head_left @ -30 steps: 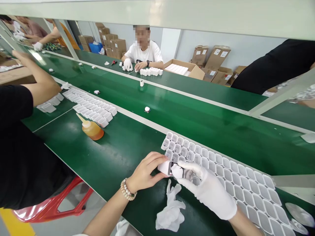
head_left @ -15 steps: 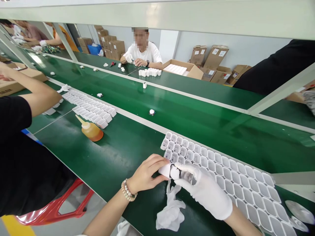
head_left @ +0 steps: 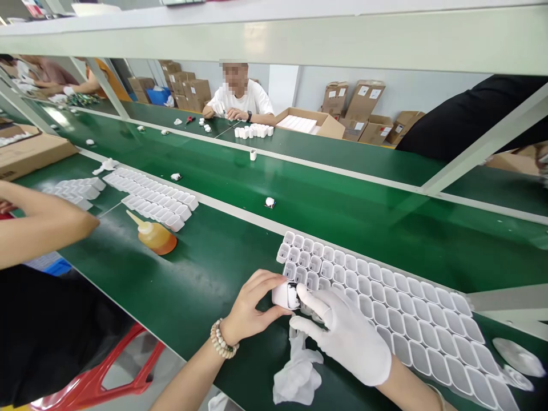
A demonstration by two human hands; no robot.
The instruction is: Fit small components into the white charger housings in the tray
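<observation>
My bare left hand point(head_left: 257, 302) grips a small white plastic housing point(head_left: 281, 296) between thumb and fingers, its mouth turned to the right. A white insert with a dark edge point(head_left: 293, 297) sits mostly inside that mouth. My gloved right hand point(head_left: 346, 331) has its thumb and forefinger apart; the forefinger tip touches the insert, while the thumb is below it. Beyond and to the right, rows of open white housings point(head_left: 413, 328) stand on the green table point(head_left: 214, 285). A crumpled white glove point(head_left: 297, 377) lies just below my hands.
A bottle of amber liquid point(head_left: 157, 237) and more white housings point(head_left: 149, 194) are at left, near a co-worker's arm point(head_left: 47, 225). Along the green belt point(head_left: 342, 200) lies a small white part on a board point(head_left: 269, 202). Another person point(head_left: 242, 97) sits opposite. Clear discs point(head_left: 519, 357) lie at far right.
The insert has gone deeper into the housing. My right thumb has come away from it, and the forefinger now rests at its end. The co-worker's arm at left has lowered.
</observation>
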